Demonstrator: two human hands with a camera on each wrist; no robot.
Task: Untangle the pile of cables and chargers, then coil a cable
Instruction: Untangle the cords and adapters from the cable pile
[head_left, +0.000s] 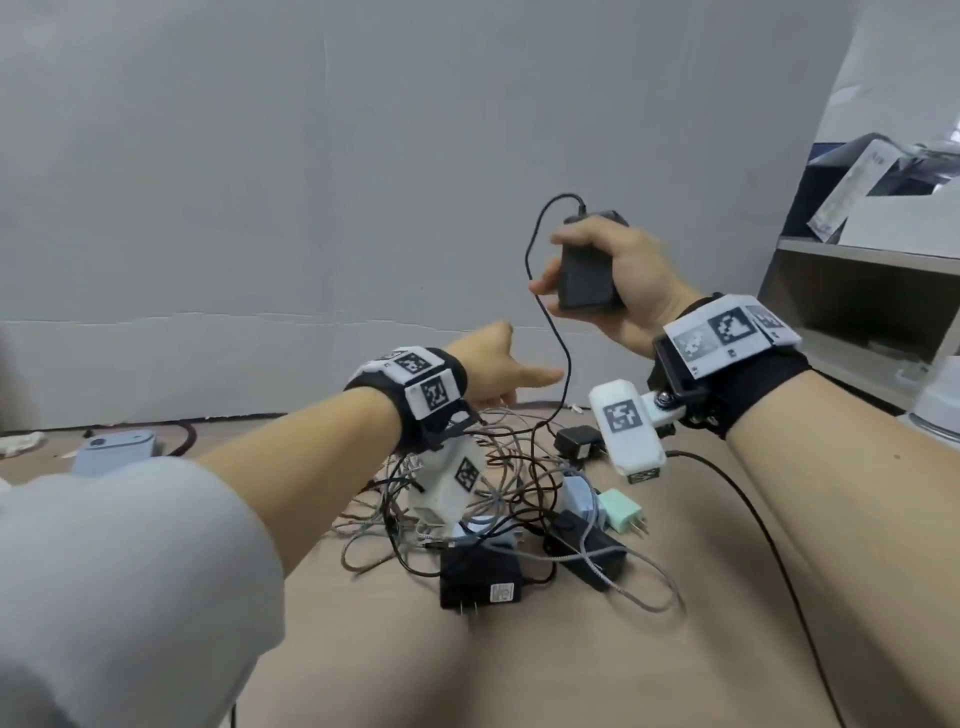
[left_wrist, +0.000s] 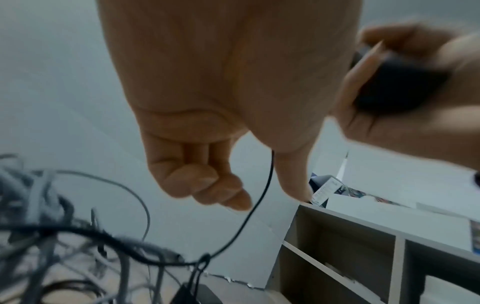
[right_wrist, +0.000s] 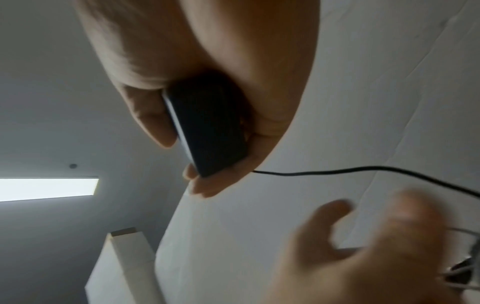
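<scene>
My right hand (head_left: 558, 262) grips a black charger brick (head_left: 587, 275) raised above the table; the right wrist view shows the fingers of this hand (right_wrist: 205, 144) wrapped round the brick (right_wrist: 215, 123). A thin black cable (head_left: 530, 244) leaves the brick's top, loops left and drops into the tangled pile of cables and chargers (head_left: 498, 483). My left hand (head_left: 519, 376) hovers over the pile beside that cable. In the left wrist view the cable (left_wrist: 267, 179) passes between the curled fingers (left_wrist: 207, 185) and the outstretched thumb without being pinched.
The pile includes a black wall adapter (head_left: 478, 577), a green plug (head_left: 621, 512) and a small black adapter (head_left: 576, 441) on the brown table (head_left: 571, 665). A light blue device (head_left: 114, 447) lies at the left. A shelf unit (head_left: 857, 291) stands at the right, a grey wall behind.
</scene>
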